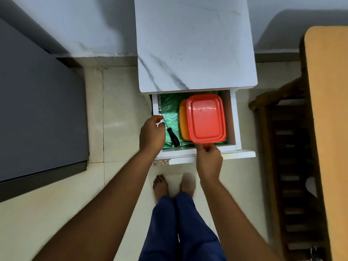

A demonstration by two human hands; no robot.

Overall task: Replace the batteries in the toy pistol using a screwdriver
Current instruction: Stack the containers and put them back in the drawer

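A screwdriver [173, 137] with a black handle and thin metal shaft lies on a green plastic liner in the open white drawer [233, 119]. My left hand [151, 133] hovers over the drawer's left side, with thumb and forefinger curled apart on either side of the shaft. My right hand [209, 159] pinches the near edge of a red plastic box [206, 117], which sits tilted over an orange box [182, 119]. No toy pistol or batteries are in view.
The drawer belongs to a white marble-topped cabinet [194, 44]. A dark grey appliance [37, 110] stands to the left. A wooden chair [290, 166] and a yellow tabletop [329, 110] are to the right. My bare feet [160, 187] stand on a pale tiled floor.
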